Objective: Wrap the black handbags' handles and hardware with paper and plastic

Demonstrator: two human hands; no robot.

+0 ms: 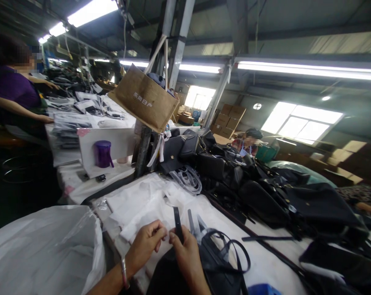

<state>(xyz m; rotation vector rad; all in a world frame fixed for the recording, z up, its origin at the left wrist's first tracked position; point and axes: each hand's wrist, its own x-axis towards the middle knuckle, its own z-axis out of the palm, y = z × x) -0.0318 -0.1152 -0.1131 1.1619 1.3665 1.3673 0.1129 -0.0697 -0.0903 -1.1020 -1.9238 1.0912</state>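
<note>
Black strap: pinched upright between thumb and fingers of the right hand, its narrow band rising above the grip; smooth, flat, leather-like, with a squared upper end.
Left hand: the left hand is just beside the strap, fingers curled and thumb near the forefinger; I cannot tell whether anything thin is pinched there.
Strap's progress: the strap is in hand and lifted clear of the white table; I judge the handling to be partway, with no finished result evident. Its lower end is hidden by the hand, so any join is unconfirmed.
Near bag: a soft black bag lies just right of the right hand, under slim looping straps; clear, pale strips stand out near its top.
Bag heap: many black bags slump together beyond, grained-looking, some boxy, some collapsed.
Coil: translucent, ribbon-like loops lie before the heap.
White sack: a crinkled, sheet-like sack gapes left of the table.
</note>
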